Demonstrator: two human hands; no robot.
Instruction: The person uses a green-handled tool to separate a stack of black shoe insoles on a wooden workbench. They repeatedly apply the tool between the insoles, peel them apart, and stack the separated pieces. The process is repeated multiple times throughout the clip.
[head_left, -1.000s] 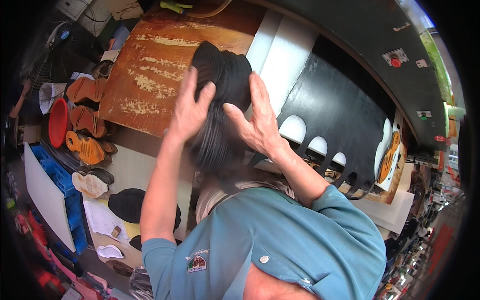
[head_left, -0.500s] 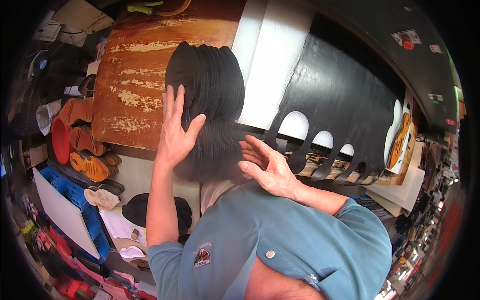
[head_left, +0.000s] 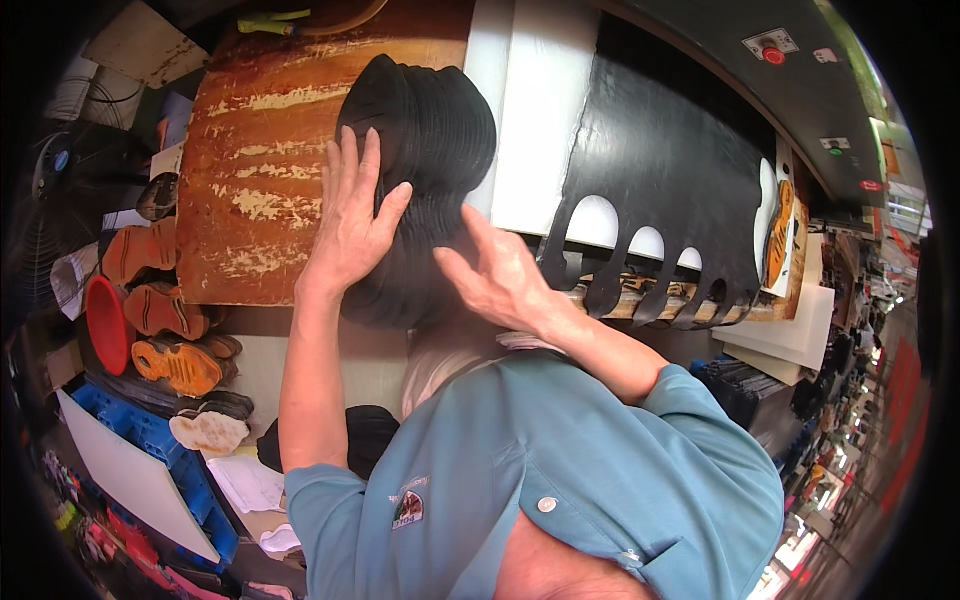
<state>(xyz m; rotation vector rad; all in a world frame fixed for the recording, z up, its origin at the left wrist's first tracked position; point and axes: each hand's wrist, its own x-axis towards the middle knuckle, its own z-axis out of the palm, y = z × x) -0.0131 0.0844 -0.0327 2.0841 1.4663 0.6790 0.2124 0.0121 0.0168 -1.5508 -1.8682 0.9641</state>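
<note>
1. Laying the left hand (head_left: 350, 230) flat against the left face of a stack of black sole-shaped pieces (head_left: 440, 130), fingers slightly spread, thumb well apart.
2. Holding the right hand (head_left: 505, 285) at the right side of the stack, thumb and forefinger spread wide; cannot tell about contact at the tips.
3. Keeping the stack between both hands, upper part over a worn brown surface (head_left: 240, 120), lower end blurred and reaching past the near edge; cannot tell about support underneath.
4. Just right of it, white sheeting (head_left: 535, 110), then a black sheet (head_left: 670, 140) with arched cut-outs along the near edge.
5. Off to the left, orange soles (head_left: 180, 368), a red bowl (head_left: 108, 325) and a fan (head_left: 65, 185).
6. Farthest right, a dark panel with a red button (head_left: 772, 56).
</note>
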